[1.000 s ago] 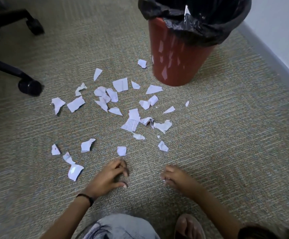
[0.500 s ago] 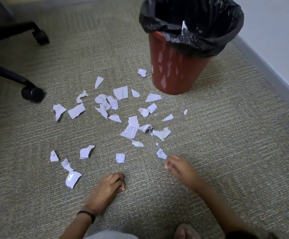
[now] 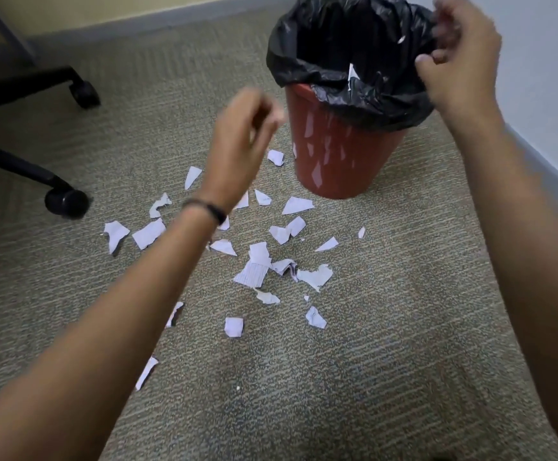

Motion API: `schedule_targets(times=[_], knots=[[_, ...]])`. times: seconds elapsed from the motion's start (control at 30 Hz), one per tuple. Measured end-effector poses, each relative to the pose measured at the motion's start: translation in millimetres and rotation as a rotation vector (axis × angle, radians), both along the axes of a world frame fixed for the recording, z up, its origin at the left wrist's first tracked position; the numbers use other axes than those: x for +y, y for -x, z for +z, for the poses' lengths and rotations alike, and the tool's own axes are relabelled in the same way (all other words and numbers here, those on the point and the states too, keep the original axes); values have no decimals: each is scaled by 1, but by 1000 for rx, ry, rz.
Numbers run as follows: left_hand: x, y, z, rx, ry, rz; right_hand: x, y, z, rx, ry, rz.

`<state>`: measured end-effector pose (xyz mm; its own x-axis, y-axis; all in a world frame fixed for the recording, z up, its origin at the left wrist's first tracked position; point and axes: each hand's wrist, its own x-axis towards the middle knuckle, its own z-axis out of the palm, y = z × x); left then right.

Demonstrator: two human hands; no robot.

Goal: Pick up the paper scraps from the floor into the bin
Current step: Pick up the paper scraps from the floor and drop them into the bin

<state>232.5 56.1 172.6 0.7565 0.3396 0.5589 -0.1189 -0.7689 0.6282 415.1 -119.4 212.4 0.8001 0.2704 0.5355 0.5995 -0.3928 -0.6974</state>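
Right hand [image 3: 460, 58] is up over the far right rim of the bin [image 3: 337, 161]. Its fingers are loosely curled with the thumb apart from them, and we see nothing pinched. It's blurred, so that's as far as we can say

A speck [image 3: 401, 39] of white paper sits just left of those fingertips, apart from them, against the black liner [image 3: 307, 61] above the bin opening

A sliver [image 3: 352, 74] of paper lies against the liner at the near rim, standing up

Left hand [image 3: 242, 138] is raised left of the bin, not touching it, with a dark band [image 3: 209, 209] on the wrist. Its fingers are curled and heavily blurred, so we cannot tell if it's pinching anything

Most scraps [image 3: 256, 272] are on the carpet [image 3: 387, 327], spread in front and to the left of the bin. The nearest one is just beside the bin's base, and a few are half hidden under our left forearm

The bin is red and upright, with the liner folded over its rim, near the wall [image 3: 544, 94]

Chair legs with a caster [image 3: 66, 202] are at far left, well apart from the bin
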Motion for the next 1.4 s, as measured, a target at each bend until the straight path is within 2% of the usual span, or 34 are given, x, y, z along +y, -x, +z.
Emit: schedule_targets(times=[0.03, 0.1, 0.2, 0.3, 0.4, 0.47, 0.57, 0.63, 0.77, 0.87, 1.07, 1.23, 1.4], knots=[[3, -17, 18, -51, -25, -1, -1, 2, -4, -30, 35, -3], [6, -34, 37, -88, -61, -30, -5, 21, -16, -84, -49, -13], [7, -24, 21, 108, -109, -44, -15, 66, -60, -94, -156, -10], [12, 15, -37, 377, -106, -59, -25, 113, -126, 167, -24, 34], [27, 73, -107, 663, -98, -14, -38, 152, -186, 423, 290, 169], [39, 119, -152, 817, -102, 47, -45, 178, -214, 528, 430, 310], [56, 193, -204, 970, -77, 173, -45, 227, -239, 734, 498, 610], [60, 237, -228, 1053, -19, 255, -36, 260, -248, 793, 595, 815], [58, 273, -251, 1110, 40, 331, -13, 294, -259, 704, 721, 1022], [58, 268, -250, 1131, 55, 331, -2, 302, -261, 524, 811, 1090], [62, 270, -254, 1125, 112, 281, 3, 312, -270, 264, 891, 1076], [62, 272, -255, 1090, 134, 259, 6, 317, -266, -66, 956, 1120], [63, 274, -258, 1081, 144, 254, 13, 315, -263, -20, 957, 1123]])
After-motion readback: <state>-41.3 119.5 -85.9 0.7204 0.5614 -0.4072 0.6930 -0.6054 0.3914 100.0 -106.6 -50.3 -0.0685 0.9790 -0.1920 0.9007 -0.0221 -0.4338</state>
